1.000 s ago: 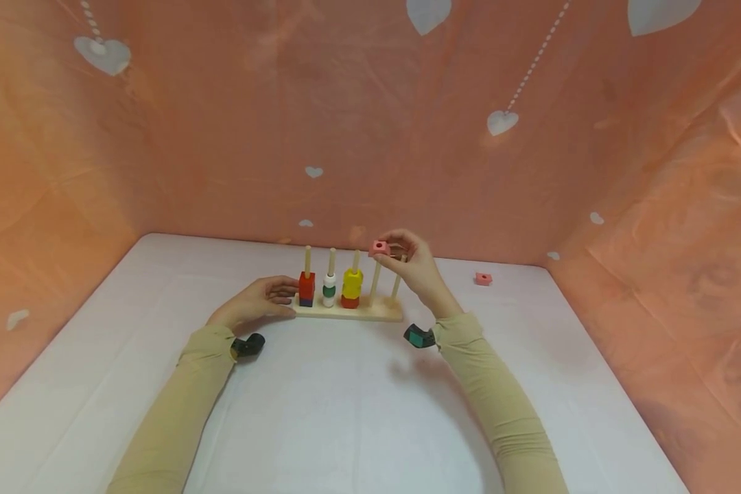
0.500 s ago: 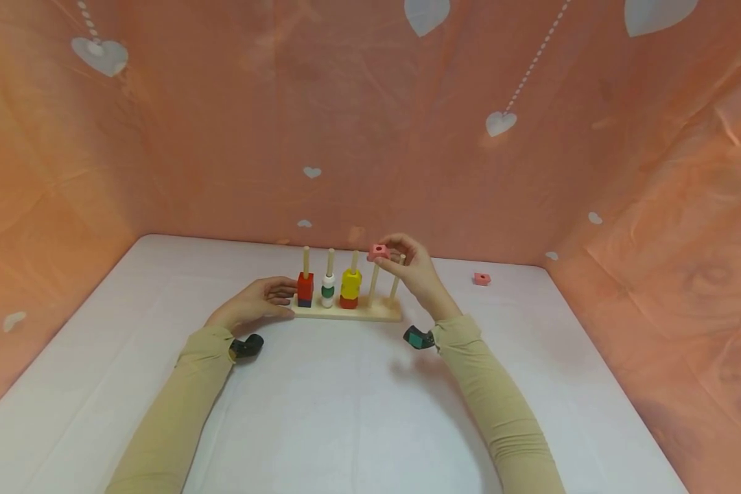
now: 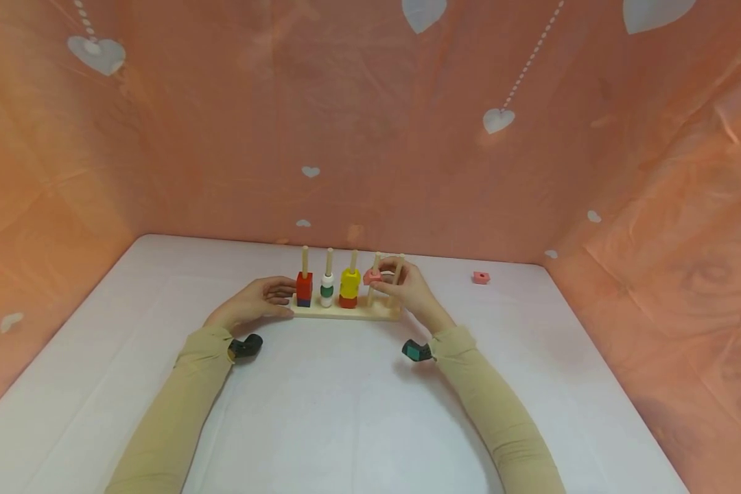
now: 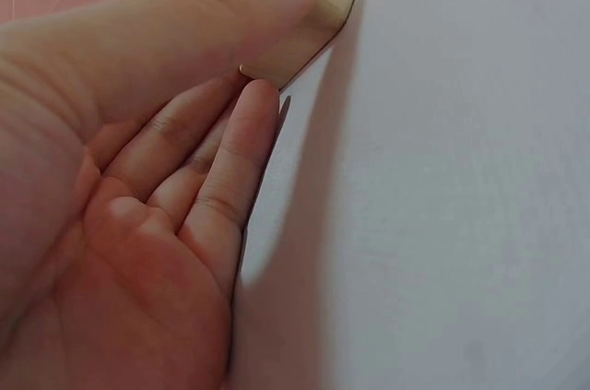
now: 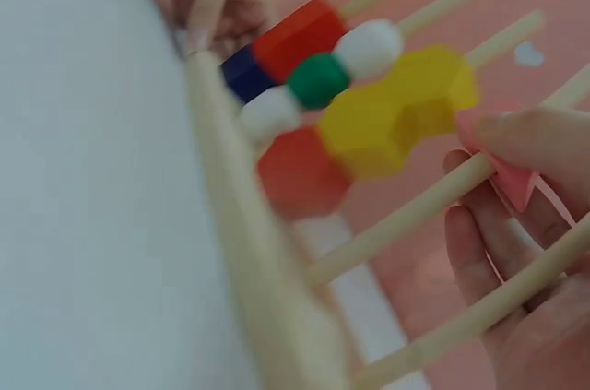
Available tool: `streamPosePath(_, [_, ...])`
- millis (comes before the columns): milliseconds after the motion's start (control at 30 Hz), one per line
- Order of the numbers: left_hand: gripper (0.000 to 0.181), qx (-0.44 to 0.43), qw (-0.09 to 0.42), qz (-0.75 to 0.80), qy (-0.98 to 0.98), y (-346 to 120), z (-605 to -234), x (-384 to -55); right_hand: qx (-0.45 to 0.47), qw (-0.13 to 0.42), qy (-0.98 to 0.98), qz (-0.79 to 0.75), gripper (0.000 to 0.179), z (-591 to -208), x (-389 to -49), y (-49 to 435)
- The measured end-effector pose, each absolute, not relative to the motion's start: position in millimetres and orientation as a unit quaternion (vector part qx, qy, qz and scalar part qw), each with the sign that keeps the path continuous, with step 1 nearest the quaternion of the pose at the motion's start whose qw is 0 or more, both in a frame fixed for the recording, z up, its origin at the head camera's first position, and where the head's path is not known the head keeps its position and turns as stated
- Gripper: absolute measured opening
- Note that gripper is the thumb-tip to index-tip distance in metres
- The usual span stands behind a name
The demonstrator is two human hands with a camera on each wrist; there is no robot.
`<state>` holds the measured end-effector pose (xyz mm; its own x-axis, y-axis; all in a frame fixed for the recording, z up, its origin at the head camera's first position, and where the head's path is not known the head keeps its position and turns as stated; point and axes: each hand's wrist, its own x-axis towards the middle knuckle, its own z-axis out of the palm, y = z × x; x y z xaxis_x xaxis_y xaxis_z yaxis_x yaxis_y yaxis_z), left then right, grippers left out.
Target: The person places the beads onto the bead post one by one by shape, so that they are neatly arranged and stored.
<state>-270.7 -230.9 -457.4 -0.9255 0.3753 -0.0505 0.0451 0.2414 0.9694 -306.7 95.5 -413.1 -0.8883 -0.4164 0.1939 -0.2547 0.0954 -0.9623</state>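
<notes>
A wooden peg stand (image 3: 333,313) with several upright pegs stands on the table. At its left end my left hand (image 3: 253,302) holds the base, thumb at the front edge and fingers round the end. My right hand (image 3: 414,285) pinches a pink bead (image 3: 372,277), threaded partway down the fourth peg from the left. In the right wrist view, that peg (image 5: 396,219) passes through the pink bead (image 5: 502,159), with bare wood below it. Red and blue beads (image 3: 304,288), white and green beads (image 3: 327,290), and yellow and red beads (image 3: 349,288) fill the other three pegs.
Another pink bead (image 3: 481,278) lies on the white tabletop (image 3: 346,412), right of the stand. The rightmost peg (image 5: 479,312) carries no bead and rises beside my right hand. A pinkish-orange cloth with hearts (image 3: 346,137) encloses the back and sides.
My right hand has lowered the pink bead from above the fourth peg to partway down it; the peg's tip now shows above the bead. My left hand keeps its place at the stand.
</notes>
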Motion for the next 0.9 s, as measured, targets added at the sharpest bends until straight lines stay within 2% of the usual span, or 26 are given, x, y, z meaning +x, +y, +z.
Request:
streamPosePath(200, [0.063, 0.14, 0.133, 0.595, 0.781, -232, -458, -271, -0.21, 0.084, 0.765, -0.603, 0.027, -434, -307, 97])
streamPosePath(367, [0.063, 0.135, 0.134, 0.595, 0.781, -231, -458, -271, -0.212, 0.078, 0.792, -0.567, 0.028, -445, -307, 98])
streamPosePath(733, [0.065, 0.141, 0.135, 0.599, 0.777, -231, -456, -270, -0.22, 0.057, 0.832, -0.506, 0.028, -449, -306, 96])
streamPosePath(900, [0.066, 0.135, 0.141, 0.6, 0.776, -230, -456, -269, -0.222, 0.075, 0.83, -0.505, 0.032, -448, -305, 101])
